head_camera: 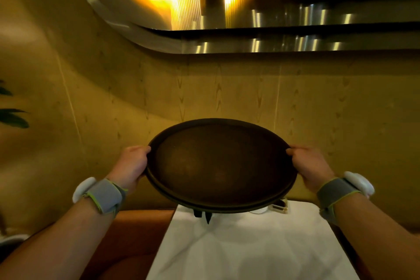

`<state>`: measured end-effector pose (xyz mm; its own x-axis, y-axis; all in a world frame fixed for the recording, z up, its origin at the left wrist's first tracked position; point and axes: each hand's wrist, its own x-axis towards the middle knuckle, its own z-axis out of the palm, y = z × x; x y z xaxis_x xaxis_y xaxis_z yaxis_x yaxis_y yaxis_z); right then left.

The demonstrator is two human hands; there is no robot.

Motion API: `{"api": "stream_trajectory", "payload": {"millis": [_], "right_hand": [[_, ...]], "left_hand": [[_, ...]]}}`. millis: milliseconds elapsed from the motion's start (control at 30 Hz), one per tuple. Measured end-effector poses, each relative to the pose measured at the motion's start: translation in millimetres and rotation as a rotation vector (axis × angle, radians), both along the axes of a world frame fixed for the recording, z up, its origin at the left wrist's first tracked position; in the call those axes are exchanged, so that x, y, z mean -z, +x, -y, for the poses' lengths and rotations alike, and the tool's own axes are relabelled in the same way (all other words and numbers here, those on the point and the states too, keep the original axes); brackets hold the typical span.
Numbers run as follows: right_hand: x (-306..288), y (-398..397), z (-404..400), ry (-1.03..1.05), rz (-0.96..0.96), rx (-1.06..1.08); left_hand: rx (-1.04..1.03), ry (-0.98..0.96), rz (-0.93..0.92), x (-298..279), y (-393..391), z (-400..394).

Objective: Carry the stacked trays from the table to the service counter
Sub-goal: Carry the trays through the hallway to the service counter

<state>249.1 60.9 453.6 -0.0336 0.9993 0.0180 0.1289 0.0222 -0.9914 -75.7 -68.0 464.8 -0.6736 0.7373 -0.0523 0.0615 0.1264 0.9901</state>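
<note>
currently the stacked trays [221, 166] (dark, round, two rims visible at the near edge) are held in the air above the table [250, 245]. left hand [130, 165] and right hand [311, 167] each clasp an opposite rim, fingers curled closed.

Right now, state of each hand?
Left hand: closed on the left rim of the stacked dark brown oval trays.
Right hand: closed on the right rim of the same stack, lifted above the white-clothed table.
</note>
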Motion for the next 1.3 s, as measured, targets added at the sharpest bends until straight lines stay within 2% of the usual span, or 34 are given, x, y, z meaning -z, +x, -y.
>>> {"api": "stream_trajectory", "payload": {"millis": [133, 167, 200, 300, 400, 500, 633, 700, 867, 1033, 1133, 1300], "right_hand": [[7, -20, -11, 0.009, 0.024, -0.112], [6, -34, -10, 0.000, 0.043, -0.214], [5, -35, -8, -0.006, 0.041, -0.245], [5, -52, -2, -0.034, 0.017, -0.251], [5, -77, 7, -0.070, 0.028, -0.399], [6, -111, 30, -0.046, 0.049, -0.507], [3, -166, 84, -0.034, 0.070, -0.711], [4, -185, 103, 0.001, 0.067, -0.759], [2, -255, 208, -0.006, 0.056, -1.017], [-4, -300, 310, 0.043, 0.044, -1.201], [-10, -320, 408, 0.044, 0.006, -1.328], [-14, -339, 521, 0.064, 0.010, -1.460]], "left_hand": [[-0.105, -0.010, 0.007, -2, 1, 40], [-0.225, -0.002, -0.002, 1, 2, 62], [-0.248, 0.000, -0.007, 2, 6, 68], [-0.283, -0.007, 0.025, 5, 10, 95], [-0.487, -0.014, 0.028, 13, 21, 132], [-0.593, -0.024, -0.051, 19, 21, 187], [-0.790, -0.016, -0.040, 22, 24, 274], [-0.817, -0.019, -0.029, 23, 24, 303], [-1.088, -0.024, -0.066, 18, 36, 427], [-1.210, -0.035, -0.092, 6, 58, 530], [-1.349, -0.016, -0.125, -3, 85, 623], [-1.479, -0.003, -0.126, -20, 119, 721]]}}
